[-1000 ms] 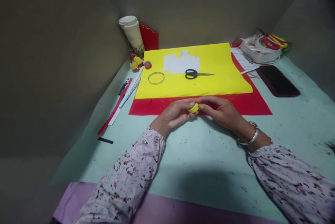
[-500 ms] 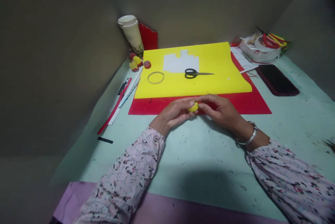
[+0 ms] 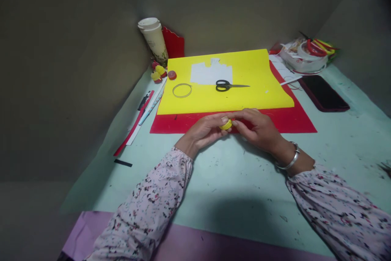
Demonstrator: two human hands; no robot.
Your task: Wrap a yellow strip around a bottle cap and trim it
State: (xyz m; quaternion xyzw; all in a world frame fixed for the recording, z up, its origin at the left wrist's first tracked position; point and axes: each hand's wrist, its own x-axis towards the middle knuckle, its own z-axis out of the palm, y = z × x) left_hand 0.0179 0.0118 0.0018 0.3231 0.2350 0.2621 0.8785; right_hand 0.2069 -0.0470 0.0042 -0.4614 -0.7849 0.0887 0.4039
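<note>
A small ridged yellow piece (image 3: 226, 125) is pinched between the thumb and fingers of my left hand (image 3: 206, 130), above the front edge of a red sheet (image 3: 287, 124). My right hand (image 3: 258, 128) touches the right side of that piece with thumb and forefinger, its fingers bent round. Behind both hands lies a stack of yellow sheets (image 3: 201, 100) on the red sheet. Black-handled scissors (image 3: 224, 86), a thin ring (image 3: 182, 90) and a white cut paper (image 3: 203, 73) rest on the yellow stack.
A cream cup (image 3: 152, 41) stands at the back left, with small red and yellow pieces (image 3: 156, 76) beside it. Paper strips (image 3: 134, 130) lie at the left. A phone (image 3: 324, 93) and a filled plastic tub (image 3: 302, 63) are at the right.
The fingers of my right hand have shifted very slightly against the yellow piece. Nothing else has visibly moved.
</note>
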